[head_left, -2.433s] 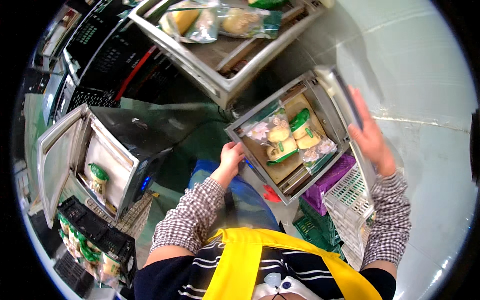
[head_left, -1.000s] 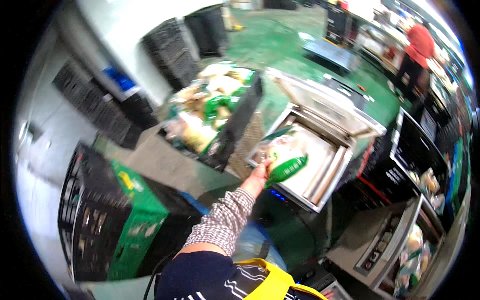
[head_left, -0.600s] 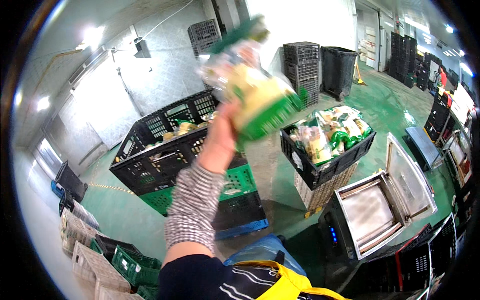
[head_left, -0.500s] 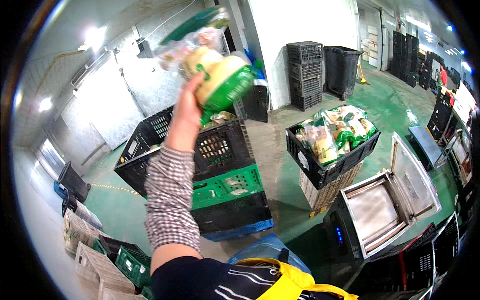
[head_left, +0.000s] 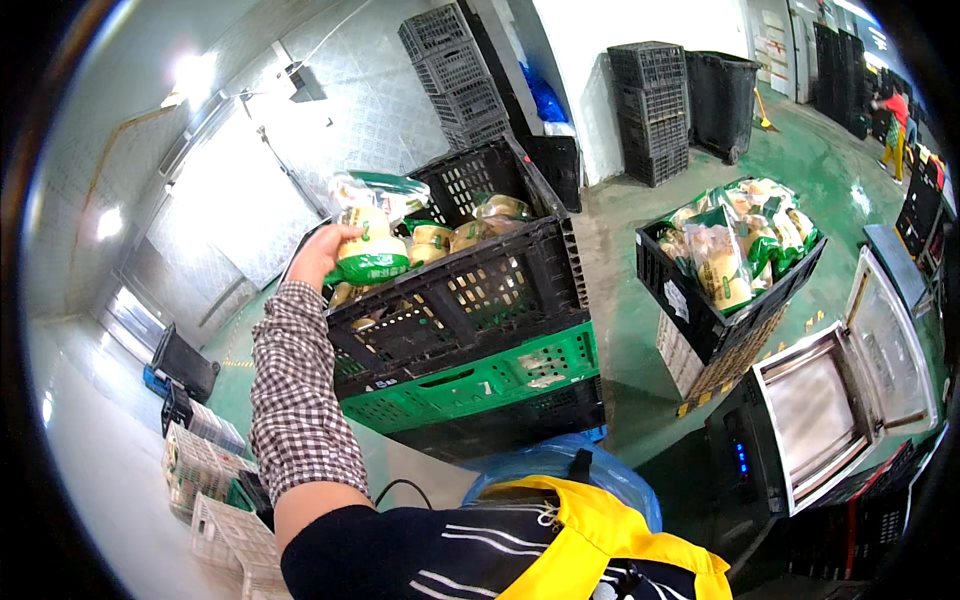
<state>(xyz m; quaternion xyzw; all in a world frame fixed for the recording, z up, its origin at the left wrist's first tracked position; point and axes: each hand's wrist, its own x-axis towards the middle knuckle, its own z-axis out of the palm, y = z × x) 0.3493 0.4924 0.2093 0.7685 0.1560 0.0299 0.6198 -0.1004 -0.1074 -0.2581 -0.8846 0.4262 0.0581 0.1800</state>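
My left hand (head_left: 318,257), at the end of a checked sleeve, is closed on a clear-and-green plastic bag of pale yellow food (head_left: 372,240). It holds the bag at the near left end of a large black crate (head_left: 450,290), over the crate's opening. Inside that crate lie several similar bags (head_left: 432,240), partly hidden by the near wall. Whether the held bag rests on those below, I cannot tell. My right hand is out of view.
The black crate stands on a green crate (head_left: 480,375). To the right, a smaller black crate (head_left: 690,305) heaped with such bags sits on a pale crate. Nearer is a machine with a raised clear lid (head_left: 890,345). A person (head_left: 893,125) stands far right.
My left hand has lowered the bag from high up, down and to the left, to the crate. The view has shifted, so the crates appear farther right.
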